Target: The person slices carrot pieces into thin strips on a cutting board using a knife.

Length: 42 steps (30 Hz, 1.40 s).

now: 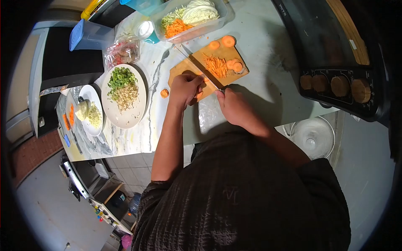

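My right hand [233, 106] grips the handle of a kitchen knife [196, 65], whose long blade slants across a wooden cutting board [179, 68]. My left hand [185, 88] is closed with bent fingertips beside the blade, on a carrot piece [206, 78] that they mostly cover. On the far side of the blade lies a pile of shredded carrot [216, 66]. Several carrot slices [228, 41] rest near the board's far and right edges. A carrot end [164, 93] sits on the counter, left of the board.
A plastic container [180, 38] with cabbage and shredded vegetables stands beyond the board. To the left are an oval plate [140, 100] of chopped greens and sprouts, and a white plate [97, 130]. A black oven [335, 54] stands right; a strainer [312, 138] sits below the counter edge.
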Each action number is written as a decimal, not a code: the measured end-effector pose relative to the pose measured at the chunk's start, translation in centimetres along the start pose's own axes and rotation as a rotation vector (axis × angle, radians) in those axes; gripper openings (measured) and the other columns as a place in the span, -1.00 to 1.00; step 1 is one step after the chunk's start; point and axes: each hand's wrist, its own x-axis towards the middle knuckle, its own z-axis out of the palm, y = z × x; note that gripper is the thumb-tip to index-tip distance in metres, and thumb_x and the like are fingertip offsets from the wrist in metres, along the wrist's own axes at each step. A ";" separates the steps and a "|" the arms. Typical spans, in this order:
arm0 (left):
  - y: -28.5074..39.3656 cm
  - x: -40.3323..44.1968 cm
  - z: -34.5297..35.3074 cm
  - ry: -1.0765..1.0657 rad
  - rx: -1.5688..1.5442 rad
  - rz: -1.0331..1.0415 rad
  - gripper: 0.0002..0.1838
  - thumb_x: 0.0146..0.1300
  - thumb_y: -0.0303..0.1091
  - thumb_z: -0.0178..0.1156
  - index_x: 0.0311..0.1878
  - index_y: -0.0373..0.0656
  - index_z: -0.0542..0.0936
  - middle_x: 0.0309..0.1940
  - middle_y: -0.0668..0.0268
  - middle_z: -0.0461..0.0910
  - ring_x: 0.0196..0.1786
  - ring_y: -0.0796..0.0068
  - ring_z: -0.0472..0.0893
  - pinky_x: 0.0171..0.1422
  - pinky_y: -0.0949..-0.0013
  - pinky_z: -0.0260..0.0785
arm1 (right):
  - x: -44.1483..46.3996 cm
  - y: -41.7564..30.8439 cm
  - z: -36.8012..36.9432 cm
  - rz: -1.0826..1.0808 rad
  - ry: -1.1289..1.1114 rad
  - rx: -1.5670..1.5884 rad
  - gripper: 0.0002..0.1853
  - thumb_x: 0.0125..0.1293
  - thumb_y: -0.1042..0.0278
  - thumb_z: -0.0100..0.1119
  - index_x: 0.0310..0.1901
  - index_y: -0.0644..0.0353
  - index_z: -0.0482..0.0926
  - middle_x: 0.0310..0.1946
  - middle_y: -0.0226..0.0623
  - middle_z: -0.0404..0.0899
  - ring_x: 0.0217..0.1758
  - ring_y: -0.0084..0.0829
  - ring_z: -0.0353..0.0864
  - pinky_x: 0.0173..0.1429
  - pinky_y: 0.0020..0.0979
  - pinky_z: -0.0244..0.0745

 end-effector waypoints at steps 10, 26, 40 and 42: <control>-1.4 1.1 -0.2 -0.024 -0.022 0.094 -0.69 0.28 -0.23 0.24 -0.45 -0.31 0.60 -0.68 0.37 0.51 -0.71 0.62 0.40 -0.67 0.45 0.19 | -1.7 1.1 -0.5 -0.051 0.096 -0.085 -0.53 0.48 0.04 -0.11 -0.29 0.39 0.47 -0.43 0.25 0.58 -0.26 0.26 0.57 -0.12 0.12 0.44; -0.5 -0.4 0.1 0.064 0.193 0.131 -0.64 0.29 -0.15 0.26 -0.41 -0.31 0.67 -0.67 0.35 0.55 -0.65 0.64 0.45 -0.55 0.50 0.23 | -2.3 1.1 -1.9 -0.026 0.195 -0.216 -0.55 0.46 -0.06 -0.12 -0.18 0.23 0.51 -0.39 0.08 0.62 -0.19 0.17 0.57 -0.08 0.05 0.41; -0.2 -0.3 -0.1 -0.001 0.016 0.092 -0.68 0.30 -0.26 0.23 -0.48 -0.33 0.63 -0.67 0.34 0.56 -0.69 0.63 0.42 -0.58 0.48 0.26 | -1.3 1.3 0.1 -0.031 0.073 0.060 -0.50 0.49 -0.01 -0.24 -0.28 0.33 0.49 -0.35 0.25 0.58 -0.17 0.29 0.54 -0.04 0.14 0.39; 0.0 -0.4 -0.1 -0.002 0.011 0.098 -0.68 0.29 -0.27 0.23 -0.49 -0.33 0.62 -0.67 0.33 0.56 -0.69 0.63 0.43 -0.59 0.47 0.26 | -0.9 1.3 0.1 -0.019 0.050 0.042 -0.48 0.49 -0.02 -0.25 -0.27 0.34 0.50 -0.34 0.25 0.58 -0.16 0.29 0.54 -0.02 0.14 0.39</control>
